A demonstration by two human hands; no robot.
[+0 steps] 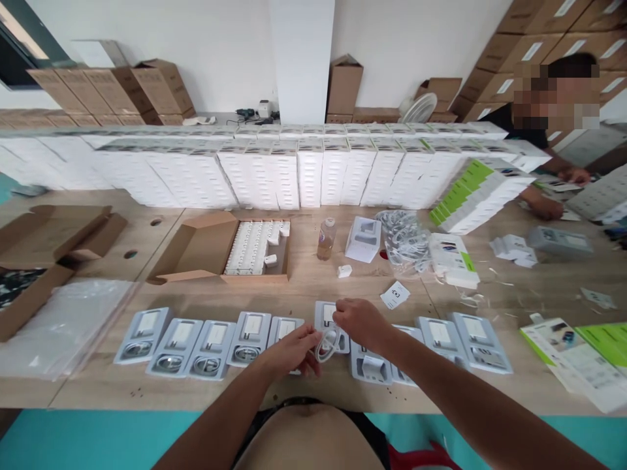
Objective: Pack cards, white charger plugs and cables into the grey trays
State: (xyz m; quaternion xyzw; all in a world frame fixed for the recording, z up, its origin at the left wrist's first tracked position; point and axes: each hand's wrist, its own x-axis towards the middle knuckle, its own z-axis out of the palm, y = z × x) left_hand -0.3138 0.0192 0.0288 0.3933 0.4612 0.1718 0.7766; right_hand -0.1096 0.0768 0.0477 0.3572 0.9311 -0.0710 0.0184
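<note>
My left hand (296, 347) is closed on a coiled white cable (327, 344), holding it over the front part of a pale grey plastic tray (319, 307). At the back of that tray my right hand (356, 320) has its fingers pinched together close to the coil. Whatever those fingertips hold is hidden. To the left, several similar trays (169, 348) lie in a row, each with a white charger and a coiled cable. More trays (438, 333) continue to the right, partly covered by my right forearm.
An open carton of white chargers (252, 248), a bottle (326, 239), a loose charger (344, 271) and a bag of cables (404, 238) lie beyond the trays. Stacked white boxes (264, 176) form a wall behind. A co-worker's hands (548, 205) are at the right.
</note>
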